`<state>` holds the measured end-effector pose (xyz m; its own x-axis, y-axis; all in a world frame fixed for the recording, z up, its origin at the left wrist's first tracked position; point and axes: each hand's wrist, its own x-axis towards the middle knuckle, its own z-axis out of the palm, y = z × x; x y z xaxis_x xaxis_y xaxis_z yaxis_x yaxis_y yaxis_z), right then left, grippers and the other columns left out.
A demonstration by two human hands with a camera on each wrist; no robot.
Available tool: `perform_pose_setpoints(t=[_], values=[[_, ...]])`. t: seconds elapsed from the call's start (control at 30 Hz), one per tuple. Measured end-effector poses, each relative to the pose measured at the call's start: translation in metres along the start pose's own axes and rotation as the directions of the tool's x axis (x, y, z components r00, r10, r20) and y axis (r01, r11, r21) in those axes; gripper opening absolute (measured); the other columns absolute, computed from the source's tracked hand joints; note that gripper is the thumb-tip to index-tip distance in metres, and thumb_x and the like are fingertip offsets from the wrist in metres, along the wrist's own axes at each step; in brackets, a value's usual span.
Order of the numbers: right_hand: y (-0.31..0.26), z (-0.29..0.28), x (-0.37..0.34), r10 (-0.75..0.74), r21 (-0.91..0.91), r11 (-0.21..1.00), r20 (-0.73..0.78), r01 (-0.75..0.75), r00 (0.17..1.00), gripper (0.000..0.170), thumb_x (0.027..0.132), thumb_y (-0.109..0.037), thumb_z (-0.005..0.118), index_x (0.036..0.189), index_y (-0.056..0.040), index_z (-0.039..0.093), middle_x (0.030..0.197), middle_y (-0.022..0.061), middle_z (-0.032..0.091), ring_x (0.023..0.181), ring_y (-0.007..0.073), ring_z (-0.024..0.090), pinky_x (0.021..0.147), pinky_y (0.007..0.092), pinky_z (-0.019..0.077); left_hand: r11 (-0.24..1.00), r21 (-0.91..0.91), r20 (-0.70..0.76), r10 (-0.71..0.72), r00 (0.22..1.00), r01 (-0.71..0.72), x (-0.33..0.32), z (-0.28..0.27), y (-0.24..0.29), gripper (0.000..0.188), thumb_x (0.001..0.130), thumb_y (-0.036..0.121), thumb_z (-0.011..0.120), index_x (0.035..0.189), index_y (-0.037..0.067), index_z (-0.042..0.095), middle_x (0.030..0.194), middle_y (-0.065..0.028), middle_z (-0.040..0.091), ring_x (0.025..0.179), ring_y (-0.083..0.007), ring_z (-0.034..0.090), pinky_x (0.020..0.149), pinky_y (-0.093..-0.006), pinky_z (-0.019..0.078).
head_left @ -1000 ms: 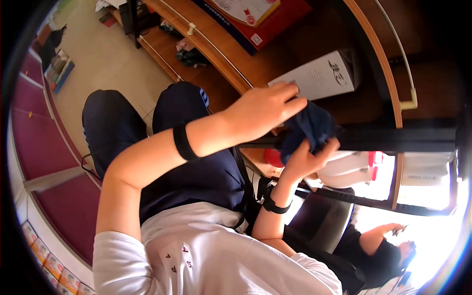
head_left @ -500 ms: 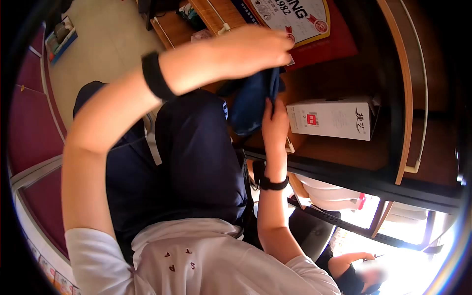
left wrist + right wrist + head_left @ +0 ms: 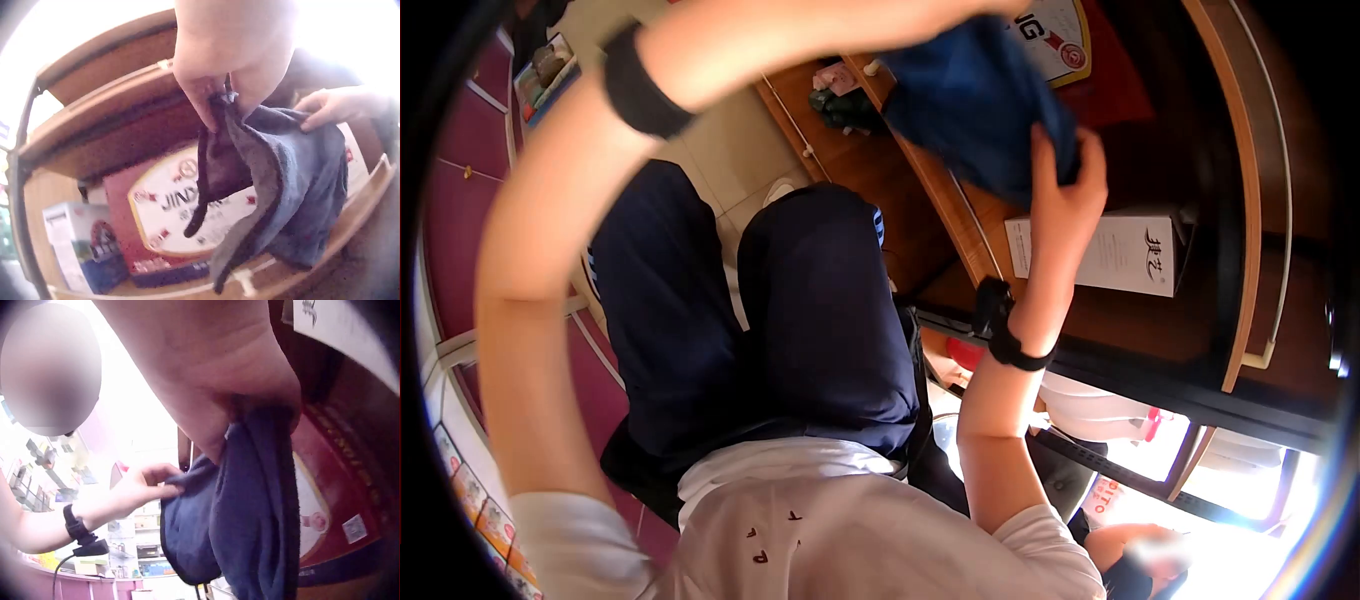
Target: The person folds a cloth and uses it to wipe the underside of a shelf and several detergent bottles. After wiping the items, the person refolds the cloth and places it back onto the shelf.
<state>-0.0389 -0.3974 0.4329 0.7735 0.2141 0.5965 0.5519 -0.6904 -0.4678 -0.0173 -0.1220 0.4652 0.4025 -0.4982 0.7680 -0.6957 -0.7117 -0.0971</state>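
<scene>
A dark blue cloth [image 3: 975, 110] hangs between my two hands in front of the shelf. My left hand [image 3: 237, 47] pinches a folded edge of it between thumb and fingers, and one corner dangles below. In the head view that hand is mostly cut off at the top edge. My right hand [image 3: 1068, 190] grips the other side of the cloth, thumb on the near face. Seen from the right wrist, the cloth falls in loose folds under my right hand [image 3: 231, 394], with my left hand [image 3: 140, 487] holding the farther edge.
Behind the cloth, a red box [image 3: 134, 194] with a white label stands on the wooden shelf [image 3: 100, 103]. A white box [image 3: 1115, 255] lies to the right, and a blue-and-white carton [image 3: 87, 250] sits beside the red one. Another person [image 3: 1135, 565] is at lower right.
The cloth went from bunched up, to hanging by my knee, to spread wider and higher. Both hands rose, the left toward the top edge of the head view.
</scene>
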Motion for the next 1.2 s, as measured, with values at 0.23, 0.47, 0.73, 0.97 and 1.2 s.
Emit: perform_pose_setpoints(t=[0.23, 0.47, 0.73, 0.97, 1.2], values=[[0.047, -0.005, -0.096, 0.045, -0.295, 0.955, 0.286, 0.043, 0.957, 0.053, 0.093, -0.016, 0.071, 0.137, 0.0044, 0.051, 0.122, 0.0277, 0.060, 0.113, 0.0459, 0.059, 0.096, 0.0525, 0.0469, 0.967, -0.229, 0.119, -0.090, 0.989, 0.116, -0.078, 0.118, 0.079, 0.030, 0.081, 0.006, 0.066, 0.110, 0.000, 0.067, 0.108, -0.0084, 0.062, 0.105, -0.0259, 0.061, 0.085, -0.0359, 0.0576], [0.061, 0.044, -0.104, 0.041, -0.459, 0.875, 0.382, 0.151, 0.923, 0.039, 0.087, -0.006, 0.071, 0.121, 0.0049, 0.055, 0.119, 0.0215, 0.058, 0.110, 0.0436, 0.056, 0.092, 0.0508, 0.0457, 0.946, -0.262, 0.156, -0.153, 0.976, 0.190, -0.102, 0.122, 0.076, 0.031, 0.079, 0.007, 0.066, 0.110, 0.002, 0.066, 0.106, -0.0071, 0.060, 0.104, -0.0242, 0.061, 0.084, -0.0344, 0.0557], [0.051, 0.097, -0.052, -0.009, -0.380, 0.903, 0.454, 0.202, 0.891, 0.038, 0.082, -0.001, 0.071, 0.117, 0.0053, 0.057, 0.114, 0.0223, 0.057, 0.107, 0.0441, 0.057, 0.091, 0.0530, 0.0461, 0.946, 0.033, 0.225, -0.321, 0.920, 0.322, -0.116, 0.106, 0.050, 0.020, 0.080, 0.008, 0.065, 0.100, 0.006, 0.065, 0.095, -0.0060, 0.065, 0.097, -0.0223, 0.066, 0.082, -0.0346, 0.0560], [0.037, 0.156, -0.007, -0.141, -0.314, 0.898, 0.460, 0.308, 0.877, 0.030, 0.084, -0.002, 0.072, 0.108, 0.0070, 0.057, 0.109, 0.0244, 0.056, 0.107, 0.0463, 0.057, 0.091, 0.0526, 0.0476, 0.830, 0.192, 0.008, -0.535, 0.845, 0.524, -0.120, 0.102, 0.007, 0.022, 0.082, 0.010, 0.064, 0.104, 0.005, 0.066, 0.091, -0.0093, 0.068, 0.092, -0.0277, 0.071, 0.075, -0.0371, 0.0592], [0.037, 0.126, -0.026, -0.121, -0.108, 0.976, 0.464, 0.192, 0.877, 0.022, 0.091, -0.003, 0.066, 0.108, 0.0049, 0.056, 0.103, 0.0283, 0.061, 0.101, 0.0471, 0.060, 0.087, 0.0537, 0.0477, 0.910, 0.054, 0.104, -0.415, 0.904, 0.412, -0.128, 0.121, 0.029, 0.017, 0.082, 0.010, 0.063, 0.098, 0.006, 0.064, 0.087, -0.0095, 0.067, 0.083, -0.0257, 0.073, 0.065, -0.0369, 0.0587]])
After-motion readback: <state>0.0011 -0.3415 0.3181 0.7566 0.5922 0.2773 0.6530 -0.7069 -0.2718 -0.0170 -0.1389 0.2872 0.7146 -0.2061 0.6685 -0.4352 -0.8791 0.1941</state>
